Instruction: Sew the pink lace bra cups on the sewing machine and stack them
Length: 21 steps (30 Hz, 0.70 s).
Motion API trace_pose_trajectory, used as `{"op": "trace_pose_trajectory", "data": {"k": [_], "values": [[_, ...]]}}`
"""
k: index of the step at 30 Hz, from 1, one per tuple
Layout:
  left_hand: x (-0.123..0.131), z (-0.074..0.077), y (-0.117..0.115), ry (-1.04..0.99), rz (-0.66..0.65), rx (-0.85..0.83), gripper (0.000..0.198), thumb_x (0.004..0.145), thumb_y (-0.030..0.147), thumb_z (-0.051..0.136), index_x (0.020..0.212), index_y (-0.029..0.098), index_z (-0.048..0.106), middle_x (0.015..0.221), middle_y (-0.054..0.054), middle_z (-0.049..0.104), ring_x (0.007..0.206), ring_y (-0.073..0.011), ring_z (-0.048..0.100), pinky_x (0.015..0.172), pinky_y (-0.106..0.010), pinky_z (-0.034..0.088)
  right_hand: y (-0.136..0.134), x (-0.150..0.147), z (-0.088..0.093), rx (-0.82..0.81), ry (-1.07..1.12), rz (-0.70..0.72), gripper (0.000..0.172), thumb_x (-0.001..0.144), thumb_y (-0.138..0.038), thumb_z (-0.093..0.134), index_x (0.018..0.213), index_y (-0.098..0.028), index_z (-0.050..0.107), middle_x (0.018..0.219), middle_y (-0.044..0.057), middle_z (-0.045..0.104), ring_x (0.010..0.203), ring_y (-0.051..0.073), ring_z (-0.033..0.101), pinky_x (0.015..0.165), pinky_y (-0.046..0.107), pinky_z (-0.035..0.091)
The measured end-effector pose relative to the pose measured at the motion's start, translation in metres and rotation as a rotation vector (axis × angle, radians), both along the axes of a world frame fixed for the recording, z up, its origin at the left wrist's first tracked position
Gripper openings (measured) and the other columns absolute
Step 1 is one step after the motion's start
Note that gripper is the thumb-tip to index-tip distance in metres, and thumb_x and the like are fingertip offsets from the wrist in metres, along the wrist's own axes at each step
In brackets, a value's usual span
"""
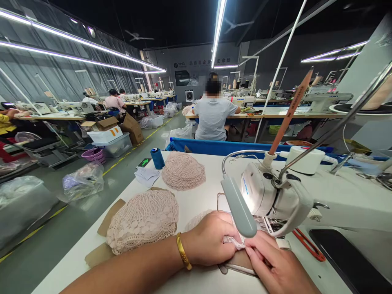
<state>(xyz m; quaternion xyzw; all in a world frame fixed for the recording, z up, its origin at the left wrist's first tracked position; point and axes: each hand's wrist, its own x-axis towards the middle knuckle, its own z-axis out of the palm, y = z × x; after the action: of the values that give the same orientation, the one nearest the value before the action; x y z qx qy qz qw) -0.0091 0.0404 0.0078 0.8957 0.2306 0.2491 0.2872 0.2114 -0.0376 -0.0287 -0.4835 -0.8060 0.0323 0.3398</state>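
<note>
My left hand [212,239], with a gold bangle at its wrist, is closed on a pale pink lace piece [234,241] in front of the sewing machine [260,192]. My right hand [272,259] meets it from the other side, thumb and fingers pinched on the lace edge. Both hands are just below the machine's needle area, which a grey lamp head [239,208] partly hides. Part of the lace spreads out behind my left hand. To the left lie a large stack of lace pieces [143,218] on brown card and a smaller lace stack [183,171] farther back.
A blue thread spool [157,158] stands by the table's far left corner. Right of the machine lie an orange-handled tool [309,244] and a black phone [349,257]. A pencil [290,110] sticks up from the machine. Ahead, a person [211,114] sits at another bench.
</note>
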Motion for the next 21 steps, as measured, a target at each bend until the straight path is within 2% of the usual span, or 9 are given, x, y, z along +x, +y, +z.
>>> {"op": "trace_pose_trajectory", "data": {"k": [3,5,9,13,17,21], "values": [[-0.005,0.000,-0.004,0.136,-0.054,0.242,0.008,0.083,0.012,0.071,0.083,0.020,0.070,0.099,-0.003,0.075,0.095,-0.0212,0.071,0.095,-0.034,0.057,0.003,0.010,0.005,0.093,-0.172,0.135,0.029,0.106,-0.020,0.046,0.092,-0.028,0.070,0.093,0.002,0.074,0.061,0.015,0.065,0.060,0.025,0.054],[-0.009,0.001,-0.007,0.189,-0.084,0.318,0.009,0.084,0.012,0.070,0.082,0.019,0.066,0.104,-0.004,0.076,0.099,-0.0219,0.071,0.100,-0.036,0.055,0.004,0.014,0.007,0.103,-0.252,0.171,0.027,0.103,-0.015,0.048,0.095,-0.028,0.069,0.102,0.003,0.077,0.064,0.015,0.067,0.063,0.025,0.055],[-0.016,0.004,-0.011,0.249,-0.135,0.383,0.010,0.087,0.013,0.068,0.086,0.021,0.062,0.099,-0.003,0.077,0.098,-0.0235,0.072,0.102,-0.039,0.053,0.004,0.019,0.012,0.071,-0.321,0.222,0.022,0.100,-0.015,0.053,0.104,-0.029,0.069,0.093,0.000,0.076,0.077,0.018,0.073,0.069,0.025,0.057],[-0.019,0.006,-0.013,0.229,-0.138,0.428,0.010,0.088,0.014,0.070,0.088,0.022,0.063,0.100,-0.002,0.077,0.096,-0.0233,0.072,0.101,-0.041,0.050,0.003,0.023,0.013,0.098,-0.336,0.247,0.028,0.098,-0.012,0.052,0.112,-0.029,0.070,0.098,0.001,0.078,0.083,0.017,0.075,0.077,0.025,0.058],[-0.016,0.006,-0.015,0.229,-0.122,0.464,0.009,0.090,0.015,0.070,0.087,0.021,0.064,0.099,-0.001,0.077,0.093,-0.0226,0.071,0.097,-0.042,0.049,0.002,0.024,0.011,0.082,-0.356,0.231,0.026,0.097,-0.012,0.053,0.107,-0.028,0.069,0.102,0.001,0.079,0.082,0.017,0.076,0.076,0.024,0.059],[-0.016,0.006,-0.015,0.248,-0.099,0.482,0.009,0.096,0.016,0.066,0.088,0.020,0.065,0.106,-0.002,0.078,0.100,-0.0218,0.071,0.101,-0.042,0.048,0.003,0.021,0.013,0.056,-0.322,0.191,0.028,0.096,-0.010,0.052,0.105,-0.029,0.070,0.104,0.002,0.080,0.085,0.019,0.077,0.074,0.024,0.060]]}}
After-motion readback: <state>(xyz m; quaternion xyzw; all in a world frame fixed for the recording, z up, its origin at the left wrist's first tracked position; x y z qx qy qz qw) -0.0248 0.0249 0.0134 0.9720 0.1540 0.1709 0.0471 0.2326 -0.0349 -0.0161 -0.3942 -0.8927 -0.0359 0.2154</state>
